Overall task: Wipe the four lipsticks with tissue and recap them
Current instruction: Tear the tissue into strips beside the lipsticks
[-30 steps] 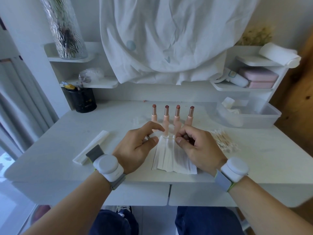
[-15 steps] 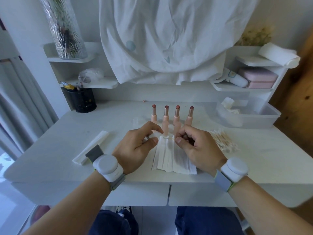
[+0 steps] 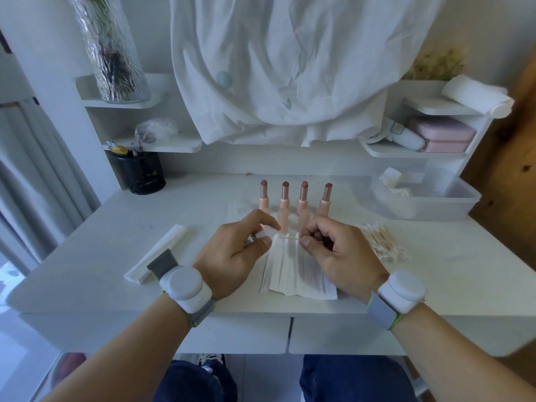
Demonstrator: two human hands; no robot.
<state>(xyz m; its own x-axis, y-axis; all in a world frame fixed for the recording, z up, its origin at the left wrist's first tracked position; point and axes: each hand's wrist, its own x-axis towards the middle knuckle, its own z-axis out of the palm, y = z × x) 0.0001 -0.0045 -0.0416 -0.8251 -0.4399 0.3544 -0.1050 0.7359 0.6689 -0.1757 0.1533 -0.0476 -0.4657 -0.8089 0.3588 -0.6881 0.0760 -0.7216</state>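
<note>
Four uncapped lipsticks stand in a row at the desk's middle: first (image 3: pixel 264 195), second (image 3: pixel 284 198), third (image 3: pixel 303 197), fourth (image 3: pixel 326 195). Each has a peach base and a reddish-brown bullet. Just in front of them, my left hand (image 3: pixel 235 256) pinches a small white piece (image 3: pixel 265 233) between thumb and forefinger. My right hand (image 3: pixel 336 253) pinches a thin cotton swab (image 3: pixel 287 237) whose stick spans the gap between both hands. A pleated white tissue (image 3: pixel 293 277) lies flat on the desk under my hands. Something pale and translucent (image 3: pixel 236 208) lies left of the lipsticks; I cannot tell what it is.
A heap of cotton swabs (image 3: pixel 380 242) lies right of my right hand. A clear plastic bin (image 3: pixel 435 204) stands at the back right, a black pen cup (image 3: pixel 142 175) at the back left. A long white packet (image 3: pixel 158 252) lies on the left. Shelves and a hanging white cloth (image 3: pixel 290 68) stand behind.
My hands have drawn slightly apart, so the swab's stick now shows between them. The lipsticks and the tissue have not moved.
</note>
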